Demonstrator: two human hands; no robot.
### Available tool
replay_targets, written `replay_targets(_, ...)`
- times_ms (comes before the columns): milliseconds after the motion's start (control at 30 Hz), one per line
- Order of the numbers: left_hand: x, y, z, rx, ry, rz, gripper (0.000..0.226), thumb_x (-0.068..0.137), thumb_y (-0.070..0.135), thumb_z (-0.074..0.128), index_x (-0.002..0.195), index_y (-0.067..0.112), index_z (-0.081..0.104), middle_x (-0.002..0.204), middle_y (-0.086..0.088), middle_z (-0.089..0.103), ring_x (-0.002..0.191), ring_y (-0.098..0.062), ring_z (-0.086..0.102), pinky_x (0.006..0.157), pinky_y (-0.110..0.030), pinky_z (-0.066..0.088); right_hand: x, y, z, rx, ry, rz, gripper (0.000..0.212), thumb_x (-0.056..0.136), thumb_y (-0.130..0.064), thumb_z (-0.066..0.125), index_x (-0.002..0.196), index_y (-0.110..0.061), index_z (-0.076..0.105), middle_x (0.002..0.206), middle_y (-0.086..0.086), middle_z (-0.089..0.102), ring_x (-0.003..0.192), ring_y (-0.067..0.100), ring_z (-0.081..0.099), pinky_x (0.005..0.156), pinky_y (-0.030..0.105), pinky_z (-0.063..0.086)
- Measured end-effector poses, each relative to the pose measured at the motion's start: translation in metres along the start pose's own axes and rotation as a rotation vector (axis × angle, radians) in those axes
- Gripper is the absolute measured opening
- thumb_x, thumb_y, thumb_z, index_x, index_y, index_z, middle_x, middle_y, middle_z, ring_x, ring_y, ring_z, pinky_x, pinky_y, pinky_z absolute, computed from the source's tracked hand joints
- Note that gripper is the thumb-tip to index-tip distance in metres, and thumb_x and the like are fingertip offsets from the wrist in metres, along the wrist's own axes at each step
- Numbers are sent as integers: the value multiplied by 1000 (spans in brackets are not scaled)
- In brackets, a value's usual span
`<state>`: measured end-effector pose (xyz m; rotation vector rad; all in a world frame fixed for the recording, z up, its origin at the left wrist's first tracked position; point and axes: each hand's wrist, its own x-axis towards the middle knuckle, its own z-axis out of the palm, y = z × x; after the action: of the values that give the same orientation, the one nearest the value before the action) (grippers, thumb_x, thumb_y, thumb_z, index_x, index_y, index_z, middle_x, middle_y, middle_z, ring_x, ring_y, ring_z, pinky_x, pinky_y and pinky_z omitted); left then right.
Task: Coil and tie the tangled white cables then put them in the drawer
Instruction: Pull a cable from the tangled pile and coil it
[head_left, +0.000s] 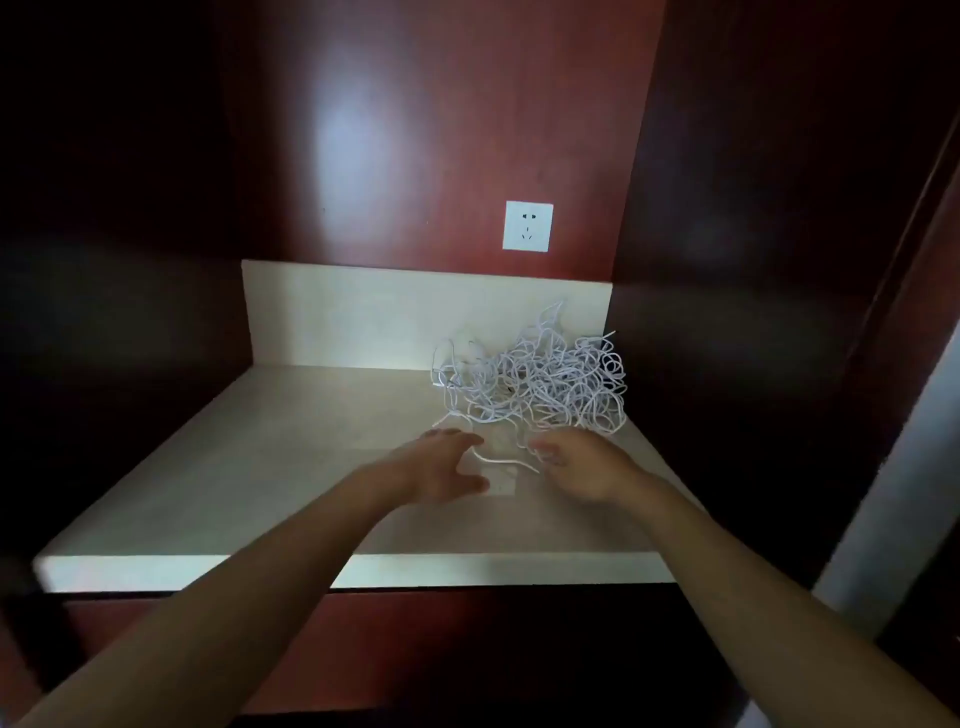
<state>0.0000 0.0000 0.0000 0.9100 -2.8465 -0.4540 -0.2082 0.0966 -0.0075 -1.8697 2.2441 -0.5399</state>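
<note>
**Both hands reach toward a tangle of white cables on a pale counter**

The tangled white cables (545, 384) lie in one loose heap on the pale countertop (234, 467), at about 2 o'clock from its middle. The heap sits against the back right corner, where its far loops rise in front of the low backsplash (363, 312). A single loose strand (501, 460) trails out of the heap toward 7 o'clock and lies flat on the counter between the two hands.

The left hand (441, 467) is at about 7 o'clock from the heap, palm down over the counter. Its fingers (452, 436) are straight and spread and its thumb is held apart; it holds nothing.

The right hand (587, 467) is at 6 o'clock from the heap, just short of its nearest loops. Its fingers (545, 449) are curled downward beside the end of the loose strand. The blur hides whether they pinch the strand or only touch it.

A white wall socket (528, 225) is set in the red wooden back panel, at 12 o'clock from the heap. Below the counter's front edge, at 6 o'clock, runs a red-brown panel (467, 649); I cannot tell whether it is a drawer front.
</note>
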Motion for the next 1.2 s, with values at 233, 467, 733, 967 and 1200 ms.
replay_targets(233, 46, -21, 28, -56, -13, 77, 57, 90, 39, 60, 141, 16, 47, 146, -6, 46, 139, -22, 36, 114, -27, 25, 24, 0, 23, -379, 76, 12, 19, 91, -37, 56, 81, -23, 64, 101, 1, 59, 97, 22, 58, 74, 32, 49)
replay_targets(467, 61, -55, 13, -217, 271, 231, 38, 83, 40, 46, 105, 26, 73, 98, 1, 67, 95, -16, 59, 87, -32, 46, 60, -23, 11, 230, 93, 71, 16, 86, -24, 72, 71, -20, 74, 53, -6, 64, 49, 6, 58, 53, 23, 44)
replay_targets(733, 68, -117, -6, -271, 506, 49, 20, 93, 27, 63, 106, 39, 73, 86, 10, 55, 81, -7, 55, 74, -27, 45, 115, -76, 22, 715, -52, 109, 11, 85, -11, 74, 81, -1, 70, 55, 7, 66, 44, 13, 62, 46, 22, 51)
replay_targets(967, 66, -172, -14, -444, 528, -106, 21, 93, 21, 62, 107, 31, 73, 96, 11, 69, 79, -1, 60, 73, -21, 46, 158, -118, 57, 812, -64, 51, 15, 83, -12, 77, 85, 1, 70, 58, 7, 66, 48, 14, 64, 46, 22, 52)
replay_targets(1200, 59, -193, -20, -887, 564, -138, 20, 98, 13, 54, 106, 4, 70, 87, 1, 69, 65, 9, 61, 61, -6, 44, 188, -145, 89, 760, -13, 30, 24, 87, -18, 74, 83, 5, 73, 52, 3, 59, 43, 8, 52, 43, 17, 40)
